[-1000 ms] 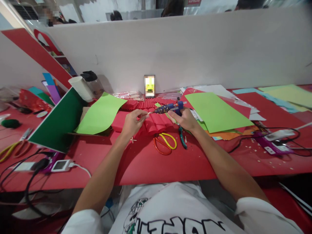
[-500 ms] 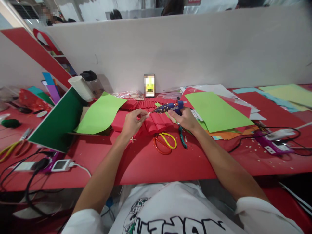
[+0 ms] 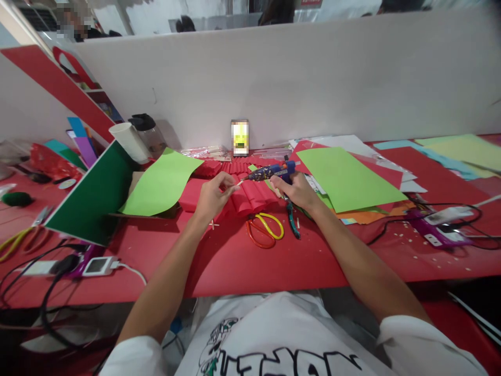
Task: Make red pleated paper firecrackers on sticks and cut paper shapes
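Observation:
Pinched in my left hand (image 3: 213, 197) is a small pale stick (image 3: 239, 183), its free end pointing right. My right hand (image 3: 299, 190) is wrapped round the handle of a blue hot glue gun (image 3: 270, 172), whose nozzle points left at the tip of the stick. Whether nozzle and stick touch I cannot tell. Beneath both hands lies folded red crepe paper (image 3: 250, 197). Just in front of it are scissors (image 3: 266, 230) with one yellow and one red handle loop, and teal-handled pliers (image 3: 293, 220) lie beside them.
Light green sheets lie left (image 3: 162, 183) and right (image 3: 352, 180). A dark green board (image 3: 96, 193) leans at the left. A phone (image 3: 240, 138) stands against the white partition (image 3: 274, 83). Purple power strips (image 3: 440, 230) with cables lie on the red table (image 3: 242, 271).
Almost nothing differs. My right hand and the glue gun have shifted very slightly; my left hand keeps its pinch on the stick.

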`<state>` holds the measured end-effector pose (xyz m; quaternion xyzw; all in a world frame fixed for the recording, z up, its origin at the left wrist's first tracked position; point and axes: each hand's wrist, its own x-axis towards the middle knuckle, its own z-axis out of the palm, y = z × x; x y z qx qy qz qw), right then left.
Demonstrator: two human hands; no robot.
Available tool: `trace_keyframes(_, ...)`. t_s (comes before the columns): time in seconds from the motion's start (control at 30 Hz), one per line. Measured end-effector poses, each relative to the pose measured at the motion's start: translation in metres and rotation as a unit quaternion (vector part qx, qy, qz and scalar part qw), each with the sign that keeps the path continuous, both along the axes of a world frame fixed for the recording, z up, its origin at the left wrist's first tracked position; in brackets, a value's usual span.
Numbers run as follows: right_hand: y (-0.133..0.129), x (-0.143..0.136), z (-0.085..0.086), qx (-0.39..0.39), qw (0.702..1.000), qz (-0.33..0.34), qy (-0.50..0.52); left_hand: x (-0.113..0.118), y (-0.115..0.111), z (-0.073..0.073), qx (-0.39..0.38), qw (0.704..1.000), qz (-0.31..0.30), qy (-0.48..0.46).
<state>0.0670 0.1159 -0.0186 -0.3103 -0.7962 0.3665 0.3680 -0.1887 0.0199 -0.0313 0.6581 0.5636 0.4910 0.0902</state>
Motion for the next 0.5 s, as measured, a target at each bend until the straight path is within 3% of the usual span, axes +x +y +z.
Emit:
trace_keyframes(0.17, 0.0011, 0.0035, 0.0033, -0.024, 0.999, -0.029, 0.014, 0.0012, -0.0011, 0.0025, -0.015, 1.0, 0.0, -0.021)
trace_keyframes(0.37, 0.0036, 0.0029, 0.0006, -0.081, 0.994, 0.056, 0.039, 0.0014, -0.002, 0.0041, -0.031, 0.997, -0.007, -0.069)
trace_keyframes(0.5, 0.0066, 0.0026, -0.0024, -0.069, 0.997, 0.004, 0.037, 0.0021, -0.0014, 0.0039, -0.039, 0.995, -0.011, -0.089)
